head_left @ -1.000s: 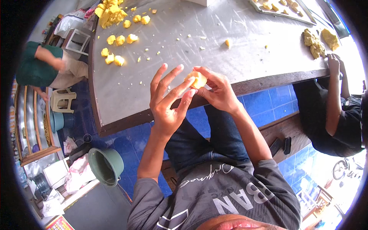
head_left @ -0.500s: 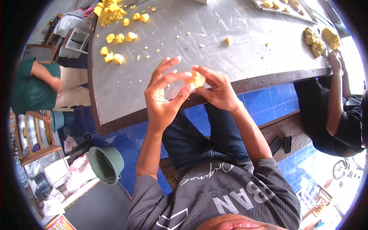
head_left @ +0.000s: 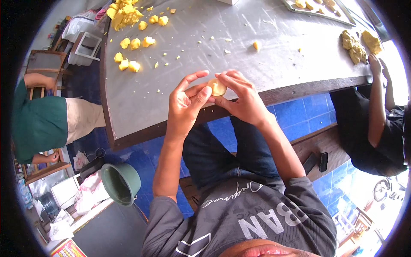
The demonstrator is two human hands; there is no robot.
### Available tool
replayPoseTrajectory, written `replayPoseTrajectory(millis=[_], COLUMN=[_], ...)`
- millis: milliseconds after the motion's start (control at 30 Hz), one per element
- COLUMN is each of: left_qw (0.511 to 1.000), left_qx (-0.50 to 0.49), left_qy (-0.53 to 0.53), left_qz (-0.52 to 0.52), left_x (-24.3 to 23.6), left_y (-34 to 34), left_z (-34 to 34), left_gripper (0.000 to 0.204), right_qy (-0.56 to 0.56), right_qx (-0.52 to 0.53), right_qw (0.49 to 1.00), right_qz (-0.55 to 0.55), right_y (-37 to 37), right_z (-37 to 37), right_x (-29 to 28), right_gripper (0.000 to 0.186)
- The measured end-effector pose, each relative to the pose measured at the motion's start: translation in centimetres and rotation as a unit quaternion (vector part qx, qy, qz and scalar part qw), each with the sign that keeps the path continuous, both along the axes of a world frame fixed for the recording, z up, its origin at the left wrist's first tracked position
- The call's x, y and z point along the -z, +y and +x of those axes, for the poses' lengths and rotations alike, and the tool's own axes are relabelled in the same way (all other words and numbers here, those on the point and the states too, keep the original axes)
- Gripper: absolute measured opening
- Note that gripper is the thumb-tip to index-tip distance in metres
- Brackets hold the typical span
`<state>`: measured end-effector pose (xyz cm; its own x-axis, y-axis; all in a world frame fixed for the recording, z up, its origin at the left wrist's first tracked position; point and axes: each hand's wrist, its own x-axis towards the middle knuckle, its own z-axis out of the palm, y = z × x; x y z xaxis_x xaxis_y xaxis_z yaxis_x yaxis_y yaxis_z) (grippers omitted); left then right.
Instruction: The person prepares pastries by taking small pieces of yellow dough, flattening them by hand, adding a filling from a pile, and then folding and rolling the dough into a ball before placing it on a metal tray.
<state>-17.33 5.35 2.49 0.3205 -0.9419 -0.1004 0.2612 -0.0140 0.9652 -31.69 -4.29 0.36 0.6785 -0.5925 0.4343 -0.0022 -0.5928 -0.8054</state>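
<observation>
A small pale-yellow piece of dough [head_left: 217, 87] is pinched between my two hands, just over the near edge of the metal-topped table [head_left: 171, 85]. My left hand [head_left: 188, 97] presses its thumb and fingers against the left side of the dough, with one finger raised. On the other side my right hand [head_left: 240, 95] grips it with thumb and fingertips. Left of my hands lie several yellow dough lumps [head_left: 135, 43] in rows, below a larger heap of yellow dough [head_left: 124, 15]. One small dough bit [head_left: 256, 45] lies farther out, amid scattered crumbs.
A tray [head_left: 319, 10] with shaped dough pieces sits at the far right. Beside brownish dough [head_left: 353, 47], another person's hands [head_left: 376, 66] rest at the table edge. A person in a green shirt [head_left: 40, 124] stands left. A green bucket [head_left: 121, 184] and wooden bench [head_left: 319, 150] are near me.
My left fingers have closed in on the dough, which now looks rounder and flatter. The person in green has shifted nearer and turned. The person at right has hardly moved.
</observation>
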Motion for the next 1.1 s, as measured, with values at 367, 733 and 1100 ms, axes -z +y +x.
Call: replayPoseTrajectory(millis=[367,733,1100], left_qw=[0.979,0.769,0.744], left_qx=[0.039,0.199,0.242], left_qy=[-0.197,-0.605,-0.623], left_qz=[-0.035,-0.053,0.000], left_x=[0.7,-2.3,-1.4], left_y=[-2.5,-4.6,-6.0], left_z=[2.1,4.5,6.1], left_gripper=[0.030,0.049,0.044], right_qy=[0.093,0.034,-0.017], right_qx=[0.004,0.170,0.181], right_qw=[0.990,0.985,0.981], right_qz=[-0.105,-0.021,0.070], right_y=[-2.8,-4.8,-5.4], right_z=[0.6,-4.0,-4.3], right_x=[0.3,1.0,2.3], right_gripper=[0.058,0.044,0.045])
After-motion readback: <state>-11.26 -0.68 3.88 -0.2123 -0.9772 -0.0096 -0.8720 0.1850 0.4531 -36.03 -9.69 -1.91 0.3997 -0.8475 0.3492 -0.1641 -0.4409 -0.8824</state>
